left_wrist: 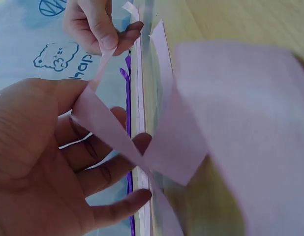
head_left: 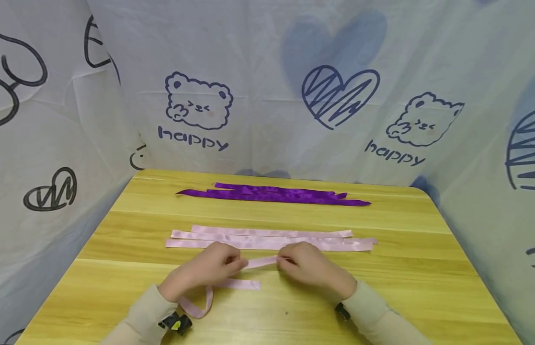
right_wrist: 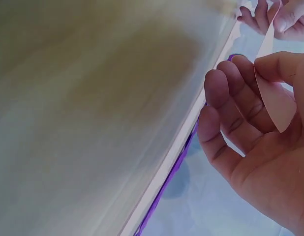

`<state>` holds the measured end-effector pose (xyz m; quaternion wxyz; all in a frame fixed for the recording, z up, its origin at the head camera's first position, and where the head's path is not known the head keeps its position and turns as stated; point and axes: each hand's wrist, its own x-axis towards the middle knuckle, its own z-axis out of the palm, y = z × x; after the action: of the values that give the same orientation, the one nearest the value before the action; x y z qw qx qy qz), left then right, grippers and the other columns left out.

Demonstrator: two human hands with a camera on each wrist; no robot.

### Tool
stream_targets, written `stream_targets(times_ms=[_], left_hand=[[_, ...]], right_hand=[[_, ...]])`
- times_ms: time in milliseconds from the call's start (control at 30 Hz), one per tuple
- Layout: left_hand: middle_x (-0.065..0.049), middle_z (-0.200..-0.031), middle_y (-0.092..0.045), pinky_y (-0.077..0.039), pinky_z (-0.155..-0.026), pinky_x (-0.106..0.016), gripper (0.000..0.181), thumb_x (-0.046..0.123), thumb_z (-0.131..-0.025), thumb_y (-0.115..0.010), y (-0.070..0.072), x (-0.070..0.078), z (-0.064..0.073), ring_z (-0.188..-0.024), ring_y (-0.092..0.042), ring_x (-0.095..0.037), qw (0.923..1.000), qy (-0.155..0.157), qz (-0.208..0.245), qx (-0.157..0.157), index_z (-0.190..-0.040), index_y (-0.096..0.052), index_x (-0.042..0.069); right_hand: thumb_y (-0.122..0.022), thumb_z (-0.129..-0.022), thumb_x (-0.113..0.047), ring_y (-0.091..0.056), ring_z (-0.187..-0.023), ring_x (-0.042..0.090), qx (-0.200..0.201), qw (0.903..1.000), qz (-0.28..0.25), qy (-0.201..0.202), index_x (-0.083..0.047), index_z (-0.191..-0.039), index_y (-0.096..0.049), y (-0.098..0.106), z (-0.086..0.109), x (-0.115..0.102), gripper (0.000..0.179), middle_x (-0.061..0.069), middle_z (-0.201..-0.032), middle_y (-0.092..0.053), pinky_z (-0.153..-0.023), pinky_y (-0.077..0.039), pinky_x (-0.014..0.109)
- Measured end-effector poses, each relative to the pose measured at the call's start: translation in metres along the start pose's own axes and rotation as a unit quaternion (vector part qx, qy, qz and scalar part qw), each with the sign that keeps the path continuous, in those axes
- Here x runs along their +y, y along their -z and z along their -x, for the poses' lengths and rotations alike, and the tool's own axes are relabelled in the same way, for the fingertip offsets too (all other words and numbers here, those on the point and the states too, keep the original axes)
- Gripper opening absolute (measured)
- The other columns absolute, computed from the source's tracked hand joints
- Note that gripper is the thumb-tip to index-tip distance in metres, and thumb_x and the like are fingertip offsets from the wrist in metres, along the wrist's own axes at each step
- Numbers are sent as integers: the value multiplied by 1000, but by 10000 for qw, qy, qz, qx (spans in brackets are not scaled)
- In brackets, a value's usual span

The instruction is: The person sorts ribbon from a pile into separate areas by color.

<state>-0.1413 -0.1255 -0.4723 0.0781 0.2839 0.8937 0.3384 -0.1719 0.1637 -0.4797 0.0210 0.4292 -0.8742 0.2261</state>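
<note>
A pale pink ribbon [head_left: 262,262] is stretched between both hands, just above the table. My left hand [head_left: 212,263] pinches it between thumb and index finger, and the other fingers are spread loosely in the left wrist view. From that hand the long part of the ribbon hangs down in a loop [head_left: 198,309], and an end piece [head_left: 245,284] lies toward the middle. My right hand [head_left: 312,267] pinches the other part near its end; a short tail [right_wrist: 277,101] sticks out inside the palm in the right wrist view.
Several pink ribbon strips [head_left: 271,234] lie side by side just beyond the hands. Farther back lie several purple ribbon strips [head_left: 276,194]. The wooden table [head_left: 422,287] ends at a printed white cloth [head_left: 267,96] that hangs behind and at both sides.
</note>
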Motion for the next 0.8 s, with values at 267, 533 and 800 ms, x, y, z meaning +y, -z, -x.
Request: stream_targets(times_ms=[267, 533, 800], left_hand=[[15, -61, -44, -37, -56, -20, 36, 35, -106, -64, 1, -2, 0, -55, -37, 2, 9996, -53, 264, -9, -73, -59, 20], [13, -60, -55, -38, -54, -20, 25, 32, -103, -70, 6, 2, 1, -54, -38, 2, 9980, -32, 571, -267, -87, -81, 15], [12, -67, -61, -38, -54, -17, 15, 22, -101, -72, 7, 3, -1, -56, -41, 2, 9954, -217, 792, -496, -91, -80, 15]], right_hand=[[-63, -99, -15, -43, -64, 1, 154, 9998, -87, -95, -20, -73, -58, 9, 4, 8, 28, -13, -65, -47, -65, -43, 21], [-64, -99, -13, -34, -61, 0, 267, 9990, -239, -279, -19, -69, -52, 20, 8, 13, 33, -14, -63, -34, -61, -34, 20], [-63, -100, -14, -31, -59, -1, 193, 9984, -376, -384, -19, -69, -51, 24, 9, 13, 34, -15, -63, -32, -59, -31, 19]])
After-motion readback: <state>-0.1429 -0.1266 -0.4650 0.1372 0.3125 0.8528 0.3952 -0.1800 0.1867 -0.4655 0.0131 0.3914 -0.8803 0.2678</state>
